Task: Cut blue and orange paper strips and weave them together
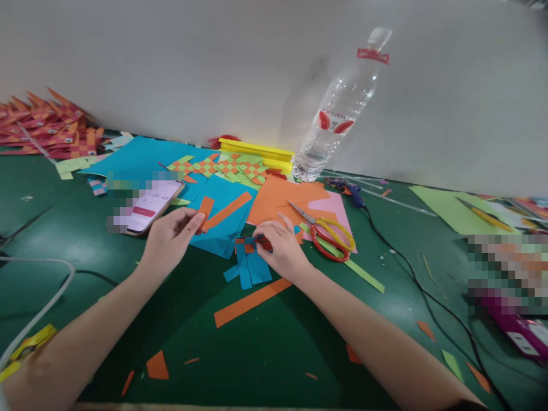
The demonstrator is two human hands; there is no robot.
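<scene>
My left hand (175,234) pinches a short orange paper strip (206,209) between thumb and fingers. A longer orange strip (229,210) slants beside it over blue paper sheets (218,237). My right hand (276,245) is closed at the upper right edge of a blue paper piece (252,267), cut into hanging strips and woven with orange along its top. Its fingertips partly hide that edge. Below, another orange strip (252,302) lies slanted on the green table (240,359). Red-and-yellow scissors (327,234) rest right of my right hand, blades slightly apart.
A phone (154,205) lies left. Woven green-orange pieces (229,165) lie behind the sheets, near a leaning bottle (336,114). A glue gun (349,189) trails a black cord across the right side. Red-orange woven pieces (51,128) are piled far left; a yellow cutter (483,214) lies right.
</scene>
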